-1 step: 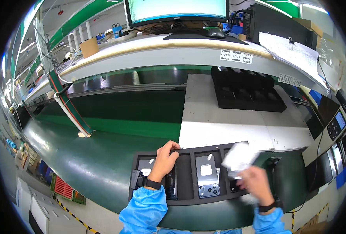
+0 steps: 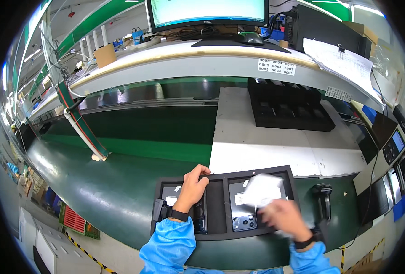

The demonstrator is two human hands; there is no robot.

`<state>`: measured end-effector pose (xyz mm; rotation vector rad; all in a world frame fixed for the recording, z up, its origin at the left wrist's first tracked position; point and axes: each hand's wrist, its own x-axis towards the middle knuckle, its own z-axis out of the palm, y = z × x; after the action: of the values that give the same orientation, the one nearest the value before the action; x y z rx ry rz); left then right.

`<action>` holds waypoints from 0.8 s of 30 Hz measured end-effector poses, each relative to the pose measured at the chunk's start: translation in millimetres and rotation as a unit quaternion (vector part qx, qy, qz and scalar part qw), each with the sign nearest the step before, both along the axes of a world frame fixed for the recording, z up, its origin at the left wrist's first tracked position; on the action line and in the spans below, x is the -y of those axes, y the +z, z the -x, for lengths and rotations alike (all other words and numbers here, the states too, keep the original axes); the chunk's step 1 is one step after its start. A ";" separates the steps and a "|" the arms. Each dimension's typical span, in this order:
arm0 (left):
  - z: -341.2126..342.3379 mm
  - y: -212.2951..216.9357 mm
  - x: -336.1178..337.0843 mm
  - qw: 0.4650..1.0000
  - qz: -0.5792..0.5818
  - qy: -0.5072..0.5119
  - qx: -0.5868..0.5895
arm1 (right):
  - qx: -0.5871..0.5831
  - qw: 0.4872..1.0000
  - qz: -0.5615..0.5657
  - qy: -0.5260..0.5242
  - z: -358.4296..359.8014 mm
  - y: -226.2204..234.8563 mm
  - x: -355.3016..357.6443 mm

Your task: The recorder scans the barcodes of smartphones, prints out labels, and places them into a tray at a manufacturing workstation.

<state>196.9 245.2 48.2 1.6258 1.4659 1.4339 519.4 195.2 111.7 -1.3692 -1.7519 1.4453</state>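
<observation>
A black compartmented tray (image 2: pixel 219 205) lies on the green bench in front of me. My left hand (image 2: pixel 192 191) is bent over its far rim, with thumb and fingers closed about the edge. Beneath that wrist, a dark phone (image 2: pixel 201 218) shows in part. A silver-grey phone (image 2: pixel 243 213) with a white label and a camera cluster sits in the compartment right of the middle. Motion blurs my right hand (image 2: pixel 282 215), which holds a thin white sheet (image 2: pixel 264 189) over that phone's upper part. Whether the sheet is paper or film, I cannot tell.
Right of the tray stands a black handheld scanner (image 2: pixel 322 201). Farther back, stacked black trays (image 2: pixel 291 109) rest on a pale board (image 2: pixel 257 150). A shelf (image 2: pixel 189 64) carrying a monitor (image 2: pixel 207 11) crosses the back. A post (image 2: pixel 83 123) rises at left.
My right hand has moved left with the white sheet, from the tray's right compartment to over the silver-grey phone. The scanner shows more fully. My left hand stays put.
</observation>
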 end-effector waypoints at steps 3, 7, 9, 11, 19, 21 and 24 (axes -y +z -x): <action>-2.4 2.5 -3.3 1.000 0.000 -0.002 0.014 | 0.083 0.965 -0.050 0.245 69.9 -14.7 1.0; -7.8 7.3 -4.5 1.000 0.007 0.001 -0.017 | 0.148 0.956 -0.080 0.239 105.5 -19.4 5.7; -10.7 7.5 -3.7 0.995 0.013 0.024 -0.096 | 0.113 0.965 -0.008 0.235 99.1 -11.9 7.0; -19.1 9.6 6.4 0.970 -0.002 0.063 -0.234 | 0.058 0.971 0.026 0.232 86.8 -15.7 7.2; -32.5 4.7 10.3 0.916 0.027 0.088 -0.392 | -0.025 0.924 -0.240 -0.295 -18.0 -26.1 14.8; -30.9 6.4 13.4 0.914 0.037 0.094 -0.392 | 0.123 0.804 -0.459 -0.359 -65.0 -32.5 9.1; -25.7 5.2 12.0 0.909 0.023 0.092 -0.405 | 0.250 0.734 -0.424 -0.468 -109.2 -29.5 18.8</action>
<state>222.6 233.2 53.3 2.2392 2.1111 0.7941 628.6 176.4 82.2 -1.7026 -1.2710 -0.2998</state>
